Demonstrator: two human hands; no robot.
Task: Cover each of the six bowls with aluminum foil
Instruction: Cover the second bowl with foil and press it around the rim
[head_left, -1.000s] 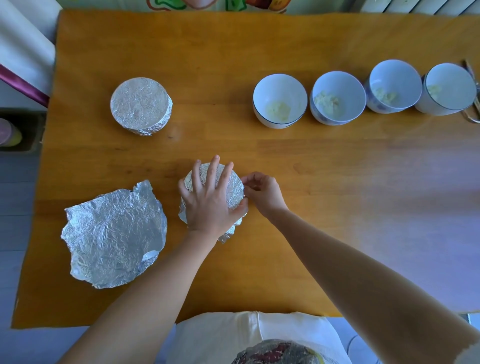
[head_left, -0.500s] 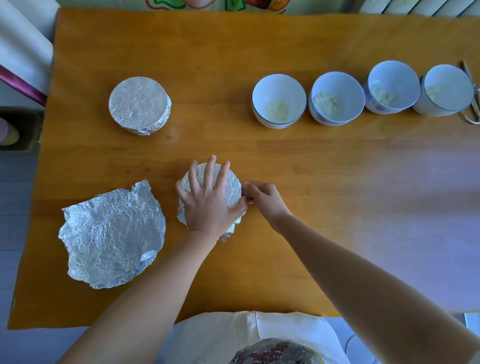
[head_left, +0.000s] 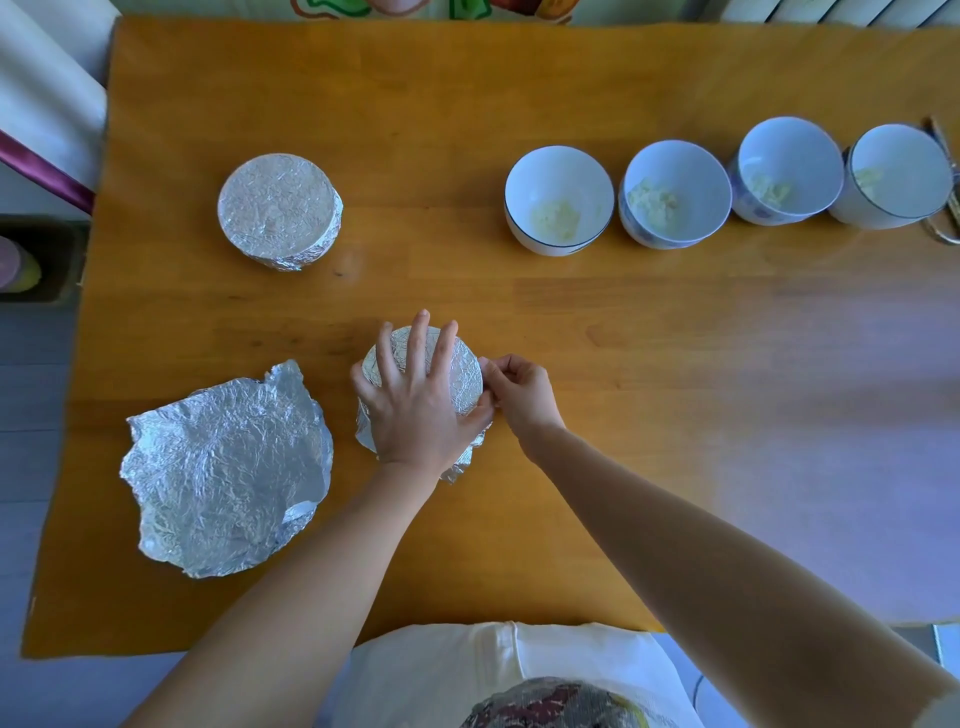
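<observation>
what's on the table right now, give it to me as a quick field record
covered bowl: far left, foil wrapped tight
near bowl: foil over top, edges partly loose
left hand: flat on near bowl's foil
right hand: pinches foil at the bowl's right rim
open bowls: four in a row, far right, pale food inside
spare foil: crumpled sheet, near left
done: one of six

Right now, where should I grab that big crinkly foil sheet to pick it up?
Pinch the curled-up right edge of the crumpled silver foil sheet, coming from its right side. The rest seems to lie nearly flat on the orange wooden table, so that lifted rim is probably the easiest spot to get under.
</observation>
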